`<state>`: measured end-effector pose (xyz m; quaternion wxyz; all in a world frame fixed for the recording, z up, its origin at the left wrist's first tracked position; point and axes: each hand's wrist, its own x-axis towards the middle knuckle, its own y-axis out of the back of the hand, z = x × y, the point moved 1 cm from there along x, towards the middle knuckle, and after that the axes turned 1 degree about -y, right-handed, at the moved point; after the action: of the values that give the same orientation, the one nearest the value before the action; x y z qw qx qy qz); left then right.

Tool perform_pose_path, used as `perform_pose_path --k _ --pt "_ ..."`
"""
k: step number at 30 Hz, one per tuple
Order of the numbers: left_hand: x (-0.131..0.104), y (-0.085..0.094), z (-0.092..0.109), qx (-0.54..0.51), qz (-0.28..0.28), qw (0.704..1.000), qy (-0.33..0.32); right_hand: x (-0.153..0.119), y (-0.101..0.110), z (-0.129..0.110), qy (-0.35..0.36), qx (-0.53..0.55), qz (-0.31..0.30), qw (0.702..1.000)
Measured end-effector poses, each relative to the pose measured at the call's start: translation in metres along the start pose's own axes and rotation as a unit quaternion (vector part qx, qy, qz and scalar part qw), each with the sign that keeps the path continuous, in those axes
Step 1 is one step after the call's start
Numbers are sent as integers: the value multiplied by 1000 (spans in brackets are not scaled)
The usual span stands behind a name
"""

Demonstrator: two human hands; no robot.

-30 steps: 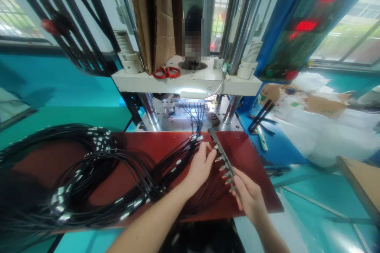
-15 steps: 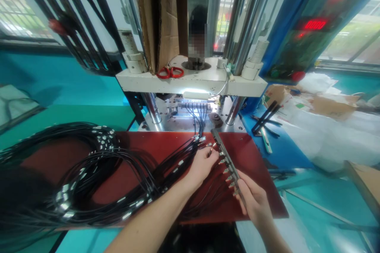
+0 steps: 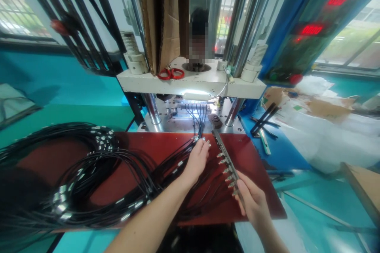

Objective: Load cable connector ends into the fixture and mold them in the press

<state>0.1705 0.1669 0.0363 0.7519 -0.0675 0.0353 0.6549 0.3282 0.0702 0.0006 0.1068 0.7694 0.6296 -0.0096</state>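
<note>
Head view, looking down on a red worktop (image 3: 261,158) set before a press (image 3: 190,83). Gripping the near end of a slotted bar (image 3: 220,147) with the right hand (image 3: 252,201), fingers closed round it, the bar lying slantwise on the worktop and pointing towards the press. Pinching a cable end (image 3: 205,141) with the left hand (image 3: 196,162), thumb and fingers narrowed on its metal tip, just beside the far end of the bar and not yet set into it.

Judging progress by the bar alone: several seated ends (image 3: 227,174) already sitting in a row along its near and middle stretch, their black leads trailing left under the left wrist. The far stretch is looking bare, so probably well past halfway, with only the topmost places left to take an end.

Lying loose to the left, well apart from the bar, coils of black cable (image 3: 89,174) with many more metal tips showing. Resting on the press's white plate, red scissors (image 3: 170,73).
</note>
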Motion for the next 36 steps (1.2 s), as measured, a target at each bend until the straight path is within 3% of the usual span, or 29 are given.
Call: perform_pose_path --k 5,10,15,20,26,30,32,33,34,36 --pt "1 -1 0 18 -75 997 30 -4 -1 -8 0 4 22 1000" --pt "5 -1 -4 16 -69 997 -5 -4 -2 -13 5 -10 18 1000" --pt "12 2 -7 41 -83 995 -25 0 1 -3 26 -57 -24 998" --pt "21 -2 -8 112 -59 991 -32 3 1 4 55 -125 -40 990" --pt "17 1 14 306 -68 941 -126 6 0 -5 30 -110 -16 993" --pt "13 22 39 344 12 911 -226 10 3 -9 29 -138 -28 990" --pt "21 37 44 339 63 906 -246 12 6 -12 57 -197 -51 977" --pt "29 45 43 311 83 919 -227 13 7 -12 81 -249 -61 963" --pt "37 52 40 266 95 940 -190 14 8 -13 105 -317 -63 940" --pt "57 63 31 154 105 979 -86 17 10 -11 139 -478 -45 866"
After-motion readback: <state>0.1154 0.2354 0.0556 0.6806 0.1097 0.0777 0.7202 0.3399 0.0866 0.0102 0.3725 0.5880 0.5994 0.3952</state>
